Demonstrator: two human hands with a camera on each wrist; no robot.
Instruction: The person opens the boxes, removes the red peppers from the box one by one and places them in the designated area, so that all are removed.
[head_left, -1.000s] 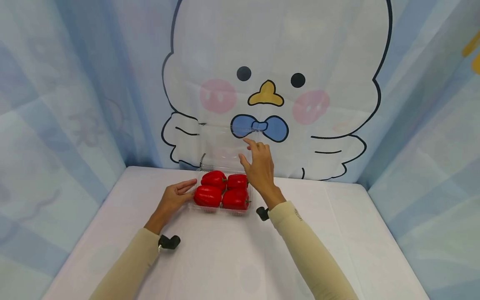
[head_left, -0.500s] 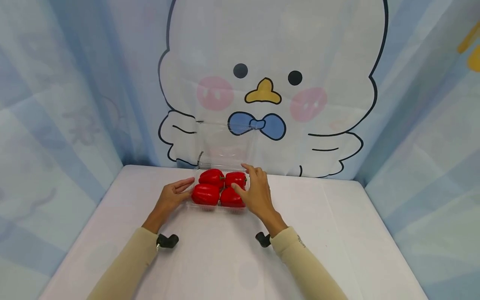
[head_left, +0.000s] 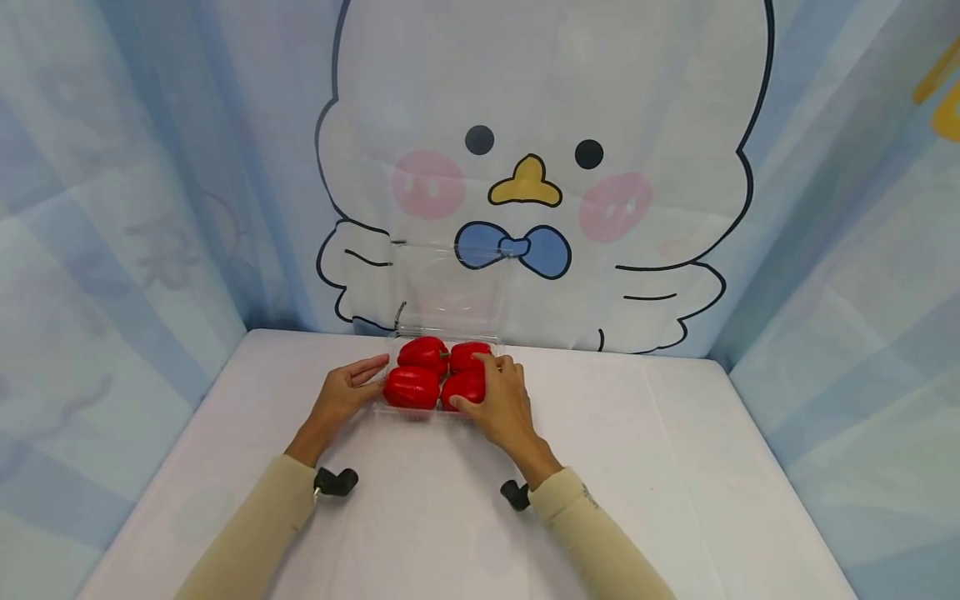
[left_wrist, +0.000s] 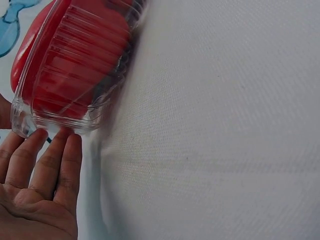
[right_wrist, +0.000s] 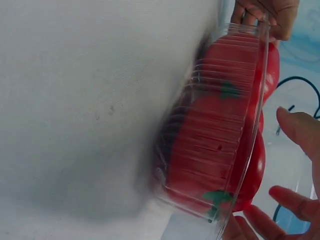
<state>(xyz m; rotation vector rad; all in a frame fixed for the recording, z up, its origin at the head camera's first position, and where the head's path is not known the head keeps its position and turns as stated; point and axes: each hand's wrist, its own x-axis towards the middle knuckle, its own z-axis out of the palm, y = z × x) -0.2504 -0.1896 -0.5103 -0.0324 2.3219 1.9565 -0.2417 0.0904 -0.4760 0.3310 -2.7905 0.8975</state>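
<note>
Peppers (head_left: 412,388) sit in a clear box (left_wrist: 65,122) near the far edge of the desk (head_left: 420,517), before a cartoon curtain (head_left: 660,100); left hand (head_left: 343,395), fingers straight, touches the box; right hand (head_left: 504,406), fingers spread, partly hides two peppers.

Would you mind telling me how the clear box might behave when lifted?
The box would probably flex, as its ribbed walls look thin. Its raised lid may swing, seemingly being hinged at the back. The peppers might shift if it tilts, being glossy and rounded.
</note>
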